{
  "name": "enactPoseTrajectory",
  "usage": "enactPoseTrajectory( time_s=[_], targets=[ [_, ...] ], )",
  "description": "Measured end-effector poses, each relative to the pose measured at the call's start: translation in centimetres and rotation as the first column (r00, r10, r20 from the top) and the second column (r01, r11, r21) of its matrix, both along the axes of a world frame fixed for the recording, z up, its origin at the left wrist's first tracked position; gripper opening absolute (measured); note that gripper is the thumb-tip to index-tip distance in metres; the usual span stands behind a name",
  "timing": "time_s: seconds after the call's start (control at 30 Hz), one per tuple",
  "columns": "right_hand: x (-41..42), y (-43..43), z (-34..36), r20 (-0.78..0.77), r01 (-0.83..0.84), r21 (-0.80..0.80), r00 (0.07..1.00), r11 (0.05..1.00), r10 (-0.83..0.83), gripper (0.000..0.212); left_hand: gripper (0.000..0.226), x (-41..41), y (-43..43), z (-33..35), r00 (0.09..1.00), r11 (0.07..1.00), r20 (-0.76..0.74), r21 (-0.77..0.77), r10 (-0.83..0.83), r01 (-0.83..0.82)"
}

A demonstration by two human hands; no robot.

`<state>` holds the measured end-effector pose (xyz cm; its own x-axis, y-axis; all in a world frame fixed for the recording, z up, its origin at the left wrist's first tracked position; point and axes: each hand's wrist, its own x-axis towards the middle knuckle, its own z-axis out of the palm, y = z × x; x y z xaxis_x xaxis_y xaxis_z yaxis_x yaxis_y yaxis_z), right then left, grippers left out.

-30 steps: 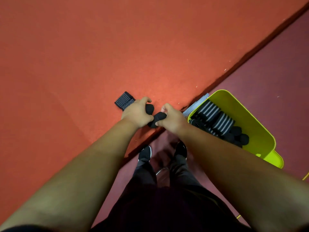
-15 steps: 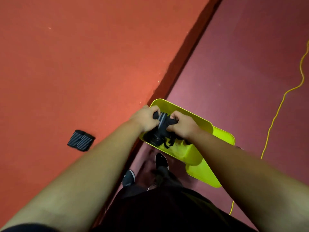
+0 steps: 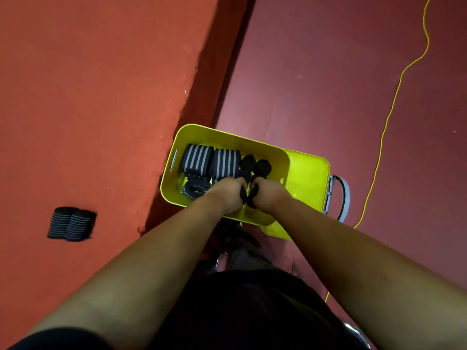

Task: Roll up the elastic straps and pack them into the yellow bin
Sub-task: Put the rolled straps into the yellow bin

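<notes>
Filling yellow bin point(image 3: 227, 140): striped, black strap rolls point(image 3: 198, 157)

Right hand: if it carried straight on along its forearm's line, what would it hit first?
Probably the small black rolls packed in the yellow bin, just past the knuckles of the right hand, which grips a dark strap roll. Depth is unclear, so it may pass above them.

yellow bin point(image 3: 228, 138): no lettering readable on its walls.
elastic straps point(image 3: 198, 157): pale stripes only, no legible print.
red mat point(image 3: 88, 97): no sign or number to read.
</notes>
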<state>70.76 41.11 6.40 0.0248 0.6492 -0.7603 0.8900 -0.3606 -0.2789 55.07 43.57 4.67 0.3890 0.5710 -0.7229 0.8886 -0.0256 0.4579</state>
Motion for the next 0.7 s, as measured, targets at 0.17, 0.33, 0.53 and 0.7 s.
enactPoseTrajectory(
  time_s=[0.17,0.33,0.53,0.7],
  targets=[
    [-0.6,1.1,-2.2,0.018,0.015,0.009,1.0,1.0,-0.015,0.032,0.027,0.6,0.3,-2.1,1.0,0.996,-0.009,0.084,0.029,-0.028],
    [-0.4,1.5,-3.8,0.035,0.022,-0.026,0.999,0.999,-0.021,0.035,0.037,1.0,0.7,-3.8,0.999,0.994,-0.026,0.104,0.034,-0.031],
    [-0.4,1.5,-4.9,0.112,-0.096,-0.021,0.989,0.995,0.097,0.035,0.047,2.0,0.2,-5.3,0.991,0.987,-0.022,0.096,0.134,-0.131],
    [-0.5,2.4,-4.7,0.161,-0.308,-0.088,0.934,0.948,0.318,0.036,0.035,2.0,-0.2,-5.7,0.997,0.997,-0.057,0.067,0.047,-0.043]
  ],
)
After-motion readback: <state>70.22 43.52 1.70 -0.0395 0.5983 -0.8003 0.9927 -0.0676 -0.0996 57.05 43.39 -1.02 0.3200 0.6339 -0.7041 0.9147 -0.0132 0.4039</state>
